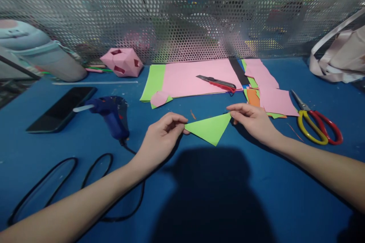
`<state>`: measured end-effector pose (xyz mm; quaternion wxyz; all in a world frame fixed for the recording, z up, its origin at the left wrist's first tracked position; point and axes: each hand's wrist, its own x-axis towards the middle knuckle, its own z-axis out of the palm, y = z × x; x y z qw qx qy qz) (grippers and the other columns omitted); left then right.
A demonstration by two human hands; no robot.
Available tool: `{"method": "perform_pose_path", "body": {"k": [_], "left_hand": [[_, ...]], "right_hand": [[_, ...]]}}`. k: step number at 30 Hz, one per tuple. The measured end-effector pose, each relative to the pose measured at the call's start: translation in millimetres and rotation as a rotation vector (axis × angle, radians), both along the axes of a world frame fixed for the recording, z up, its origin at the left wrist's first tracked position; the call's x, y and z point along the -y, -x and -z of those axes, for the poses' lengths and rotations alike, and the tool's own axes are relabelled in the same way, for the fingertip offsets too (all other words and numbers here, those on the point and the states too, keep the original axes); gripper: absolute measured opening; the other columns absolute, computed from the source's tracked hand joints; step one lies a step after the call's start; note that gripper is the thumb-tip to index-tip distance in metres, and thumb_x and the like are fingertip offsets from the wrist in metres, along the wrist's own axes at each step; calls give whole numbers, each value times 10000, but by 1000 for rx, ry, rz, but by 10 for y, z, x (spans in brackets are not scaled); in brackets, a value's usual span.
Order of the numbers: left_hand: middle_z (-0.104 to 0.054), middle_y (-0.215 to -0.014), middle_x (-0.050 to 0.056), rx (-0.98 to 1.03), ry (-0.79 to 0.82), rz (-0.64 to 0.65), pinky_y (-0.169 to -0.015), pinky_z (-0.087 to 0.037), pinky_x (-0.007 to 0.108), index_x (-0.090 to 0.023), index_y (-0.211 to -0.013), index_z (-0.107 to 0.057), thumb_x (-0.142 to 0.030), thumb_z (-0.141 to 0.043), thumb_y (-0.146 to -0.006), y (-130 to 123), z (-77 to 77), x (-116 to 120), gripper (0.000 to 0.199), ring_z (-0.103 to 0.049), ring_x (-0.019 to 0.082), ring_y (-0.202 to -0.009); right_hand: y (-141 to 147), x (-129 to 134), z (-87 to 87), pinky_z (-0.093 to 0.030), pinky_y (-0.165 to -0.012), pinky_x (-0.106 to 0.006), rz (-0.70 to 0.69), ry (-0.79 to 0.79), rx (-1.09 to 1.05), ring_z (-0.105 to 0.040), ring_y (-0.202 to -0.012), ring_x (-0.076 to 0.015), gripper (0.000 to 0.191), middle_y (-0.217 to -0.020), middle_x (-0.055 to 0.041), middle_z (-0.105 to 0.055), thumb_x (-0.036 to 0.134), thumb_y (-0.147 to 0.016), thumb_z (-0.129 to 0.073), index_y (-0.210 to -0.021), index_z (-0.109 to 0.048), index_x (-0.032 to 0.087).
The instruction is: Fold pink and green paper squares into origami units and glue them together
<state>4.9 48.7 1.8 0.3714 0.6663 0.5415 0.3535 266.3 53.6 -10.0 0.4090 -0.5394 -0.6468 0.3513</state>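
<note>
A light green paper triangle (212, 129) is stretched between my hands, just above the blue tabletop, with one corner pointing towards me. Its left corner is pinched between the thumb and fingers of my left hand (165, 134). My right hand (252, 119) grips the upper right corner in the same way. Beyond the triangle lies a stack of pink and green paper sheets (188, 79), with a red and black utility knife (218, 82) on top. A small pink and green paper piece (159, 99) rests at the stack's near left corner.
On the left are a blue glue gun (110, 114) with a looping black cord, a phone (62, 109), a pink paper polyhedron (123, 62) and a bottle (42, 49). To the right, scissors (316, 121) lie near paper scraps (278, 100). A perforated metal panel (176, 15) borders the back.
</note>
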Motion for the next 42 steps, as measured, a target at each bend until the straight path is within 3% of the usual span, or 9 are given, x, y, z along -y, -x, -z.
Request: {"method": "perform_pose_path", "body": {"k": [3, 6, 8, 11, 15, 25, 32, 36, 42], "left_hand": [[-658, -830, 10, -4, -8, -13, -735, -493, 276, -190, -905, -611, -233, -539, -841, -5, 10, -7, 106, -657, 143, -736], [-649, -915, 26, -7, -49, 23, -759, -505, 285, -188, -904, -617, -224, -522, -845, -17, 29, -4, 117, -647, 144, -761], [-650, -952, 38, -22, -81, 60, -787, -509, 295, -187, -921, -619, -219, -505, -850, -30, 37, 1, 138, -639, 158, -827], [-653, -1001, 54, -71, -148, 100, -862, -494, 319, -184, -932, -632, -201, -479, -848, -49, 34, 9, 175, -612, 182, -948], [-632, -1041, 64, -99, -206, 155, -941, -450, 339, -168, -920, -626, -157, -438, -846, -55, 24, 19, 202, -581, 185, -1017], [-582, -1033, 66, -123, -245, 203, -817, -471, 275, -154, -981, -587, -143, -466, -849, -56, 57, 36, 180, -573, 160, -948], [-568, -1054, 70, -160, -305, 216, -829, -480, 267, -146, -984, -578, -113, -463, -849, -72, 32, 21, 180, -566, 155, -975], [-581, -1025, 79, -290, -454, 177, -875, -476, 308, -140, -950, -593, -84, -457, -847, -24, 8, 61, 180, -561, 170, -989], [-657, -1069, 105, -578, -743, 477, -846, -489, 375, -112, -1033, -609, -63, -455, -833, 18, 99, 193, 257, -575, 217, -961]], "right_hand": [[-14, 10, -3, -530, -753, -339, -3, -99, 50, -641, -806, -156, 256, -914, -48, -688, 300, -882, -507, -1083, -623, 193], [14, 61, -51, -426, -982, -449, -36, -368, 250, -530, -1155, -212, 300, -1242, -76, -585, 248, -890, -487, -1177, -566, 218], [71, 115, -76, -352, -1047, -479, -141, -499, 419, -433, -1265, -231, 356, -1348, -89, -505, 244, -884, -493, -1237, -522, 208], [172, 202, -50, -305, -1078, -484, -363, -540, 629, -356, -1329, -247, 458, -1420, -118, -425, 296, -880, -503, -1315, -451, 162], [213, 264, 48, -239, -1111, -487, -504, -505, 724, -346, -1338, -253, 548, -1437, -142, -395, 381, -871, -520, -1344, -415, 125], [193, 277, 24, -228, -1112, -505, -510, -513, 668, -368, -1325, -268, 713, -1414, -151, -424, 485, -775, -631, -1353, -403, 135], [214, 214, 55, -445, -996, -399, -442, -509, 549, -532, -1189, -200, 397, -1273, -115, -580, 169, -882, -473, -1275, -511, 130], [195, 176, 65, -485, -965, -383, -420, -526, 500, -569, -1149, -186, 377, -1212, -105, -626, 69, -866, -408, -1192, -587, 132], [165, 168, 124, -473, -988, -392, -447, -566, 500, -544, -1179, -189, 403, -1228, -104, -615, 32, -838, -418, -1196, -581, 118]]}}
